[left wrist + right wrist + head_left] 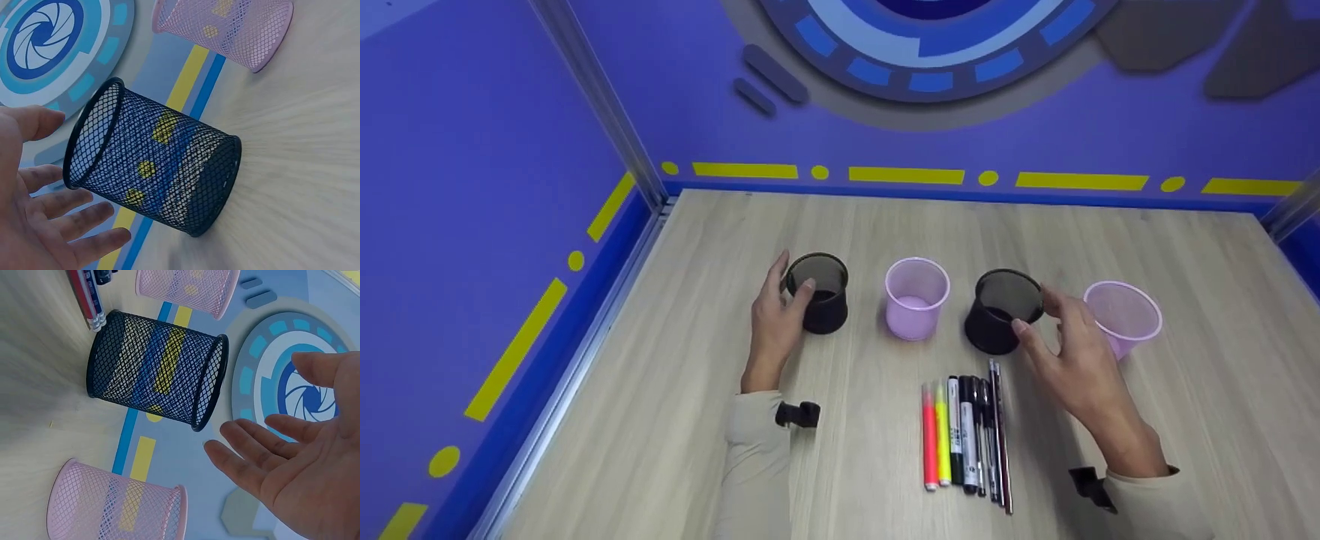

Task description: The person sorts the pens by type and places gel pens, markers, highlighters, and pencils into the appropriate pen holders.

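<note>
Four mesh pen holders stand upright in a row on the table. My left hand [777, 322] is beside the leftmost one, a black mesh pen holder [826, 311]; in the left wrist view its fingers are spread around the rim and hold nothing. A second black pen holder [991, 330] has my right hand [1078, 364] at its right side. The right wrist view shows that hand's fingers extended, a gap away from the rim. Between the black holders is a pink mesh pen holder [913, 319]. Another pink pen holder [1123, 311], partly hidden by my right hand, stands farthest right.
Writing tools lie side by side in front of the holders: a pink-red highlighter [931, 446], a yellow highlighter [943, 442], black-capped markers [967, 435], pens and pencils [1003, 450]. Blue panels [922, 150] with yellow marks border the table [660, 420] behind and left.
</note>
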The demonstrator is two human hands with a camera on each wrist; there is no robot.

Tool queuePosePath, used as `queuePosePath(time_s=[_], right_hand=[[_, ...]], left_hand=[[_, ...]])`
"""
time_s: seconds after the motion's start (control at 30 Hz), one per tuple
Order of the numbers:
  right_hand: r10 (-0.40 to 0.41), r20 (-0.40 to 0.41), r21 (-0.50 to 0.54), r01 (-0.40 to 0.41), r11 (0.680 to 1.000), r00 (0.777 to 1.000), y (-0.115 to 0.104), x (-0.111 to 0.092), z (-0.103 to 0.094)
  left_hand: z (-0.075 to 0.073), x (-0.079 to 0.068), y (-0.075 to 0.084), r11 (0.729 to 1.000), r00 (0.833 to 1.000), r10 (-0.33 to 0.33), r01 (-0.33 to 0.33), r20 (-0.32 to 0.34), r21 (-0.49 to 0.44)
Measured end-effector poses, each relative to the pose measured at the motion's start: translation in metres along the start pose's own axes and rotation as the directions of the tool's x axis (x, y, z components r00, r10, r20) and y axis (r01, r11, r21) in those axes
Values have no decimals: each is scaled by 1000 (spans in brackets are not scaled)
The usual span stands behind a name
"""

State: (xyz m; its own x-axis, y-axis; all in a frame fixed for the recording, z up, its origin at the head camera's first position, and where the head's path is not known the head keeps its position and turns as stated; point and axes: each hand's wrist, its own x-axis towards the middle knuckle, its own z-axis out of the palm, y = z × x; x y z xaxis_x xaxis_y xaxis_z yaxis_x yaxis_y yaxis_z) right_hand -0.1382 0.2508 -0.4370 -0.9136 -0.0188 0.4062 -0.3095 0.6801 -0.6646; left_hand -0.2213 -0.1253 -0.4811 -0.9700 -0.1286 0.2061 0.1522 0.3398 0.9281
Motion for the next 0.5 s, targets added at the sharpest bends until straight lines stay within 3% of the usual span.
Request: queuePosePath(time_s=[0.2, 0.37, 0.5], right_hand=[[-25, 10, 6, 25, 1000, 1000, 0, -3, 0], [-64, 1, -28, 64, 998, 998, 2, -6, 0], [-57, 38, -44, 58, 997, 998, 4, -9, -1]], left_hand=[[1, 0, -7, 997, 999, -32, 32, 9, -76], [1, 1, -11, 996, 998, -50, 52, 29, -70], [1, 1, -13, 996, 998, -56, 58, 29, -61]])
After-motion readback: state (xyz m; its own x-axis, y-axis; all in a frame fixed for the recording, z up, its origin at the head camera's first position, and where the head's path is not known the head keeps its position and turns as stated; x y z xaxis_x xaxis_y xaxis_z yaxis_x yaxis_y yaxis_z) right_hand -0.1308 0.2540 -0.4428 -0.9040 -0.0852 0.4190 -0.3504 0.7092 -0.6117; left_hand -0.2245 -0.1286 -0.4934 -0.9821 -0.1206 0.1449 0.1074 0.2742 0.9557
